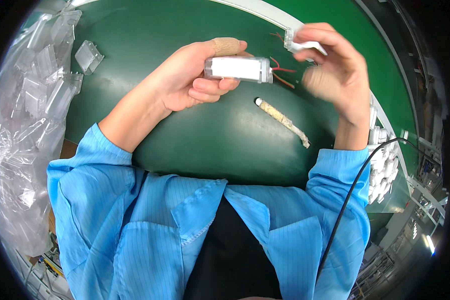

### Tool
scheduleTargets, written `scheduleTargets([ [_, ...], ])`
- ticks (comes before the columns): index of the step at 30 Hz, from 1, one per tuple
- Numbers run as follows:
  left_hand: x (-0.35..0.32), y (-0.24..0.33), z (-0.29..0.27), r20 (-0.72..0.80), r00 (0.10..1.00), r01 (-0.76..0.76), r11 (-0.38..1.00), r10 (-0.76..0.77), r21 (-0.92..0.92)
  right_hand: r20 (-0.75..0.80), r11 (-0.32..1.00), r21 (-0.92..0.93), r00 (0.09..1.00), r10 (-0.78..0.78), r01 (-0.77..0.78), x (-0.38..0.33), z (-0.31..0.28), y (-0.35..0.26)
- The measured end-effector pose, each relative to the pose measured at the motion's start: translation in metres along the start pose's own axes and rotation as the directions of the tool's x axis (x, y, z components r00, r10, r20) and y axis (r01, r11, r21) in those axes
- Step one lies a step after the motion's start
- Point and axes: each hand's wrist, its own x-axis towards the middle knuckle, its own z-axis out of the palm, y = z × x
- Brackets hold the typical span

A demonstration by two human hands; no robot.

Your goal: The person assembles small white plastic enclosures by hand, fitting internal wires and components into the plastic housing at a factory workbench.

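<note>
Our left hand (187, 70) grips a case (237, 68). We cannot tell if our right hand (339, 70) grips the white piece (309, 45), far right.

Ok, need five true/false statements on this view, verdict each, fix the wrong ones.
1. The left hand holds a white-and-clear rectangular plastic block. True.
2. Nothing sticks out of its right end. False: thin red wires do.
3. The right hand is empty. False: it holds a white piece with a clear plastic end.
4. A slim beige stick with a white tip lies on the dark green tabletop. True.
5. A beige wrap covers part of the left thumb. True.
</note>
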Motion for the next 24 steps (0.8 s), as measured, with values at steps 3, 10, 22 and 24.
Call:
scheduleTargets([
  [3, -0.002, -0.002, -0.005, 0.088, 0.996, 0.007, 1.000, -0.004, -0.029, 0.356, 0.960, -0.223, 0.931, -0.079, 0.167, 0.006, 0.011, -0.003],
  [10, 0.001, 0.004, -0.013, 0.088, 0.996, 0.012, 0.997, -0.006, -0.070, 0.282, 0.942, -0.319, 0.959, -0.007, 0.100, 0.001, 0.021, -0.021],
  [22, 0.005, 0.001, -0.007, 0.131, 0.981, -0.130, 0.985, 0.144, -0.113, -0.271, 0.988, 0.149, 0.960, 0.066, -0.026, -0.008, 0.045, -0.005],
  [24, 0.009, -0.002, -0.014, 0.058, 0.896, -0.437, 0.898, 0.440, -0.048, -0.363, 0.941, 0.325, 0.906, 0.216, -0.094, -0.003, 0.035, 0.001],
])
